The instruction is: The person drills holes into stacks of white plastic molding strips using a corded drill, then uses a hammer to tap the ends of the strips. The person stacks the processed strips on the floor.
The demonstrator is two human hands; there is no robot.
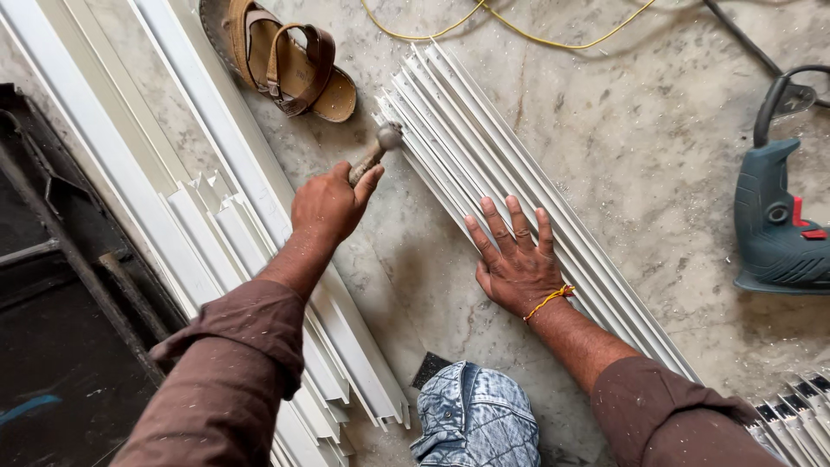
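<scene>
While gripped in left hand (328, 206), hammer (373, 154) beside strips (484, 164); right hand (516, 255) flat, open.

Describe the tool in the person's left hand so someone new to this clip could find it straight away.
Start at the bundle of white strips lying slantwise across the stone floor, pinned by the flat right hand. At the bundle's upper left end, the left hand holds a small hammer. Unlike the teal power tool at the right edge, it is short-handled with a rounded metal head.

Dusty grey stone floor (622, 147), brown sandal (290, 60) at top, yellow cord (519, 30), teal power drill (774, 229) right, dark metal frame (52, 285) left
</scene>
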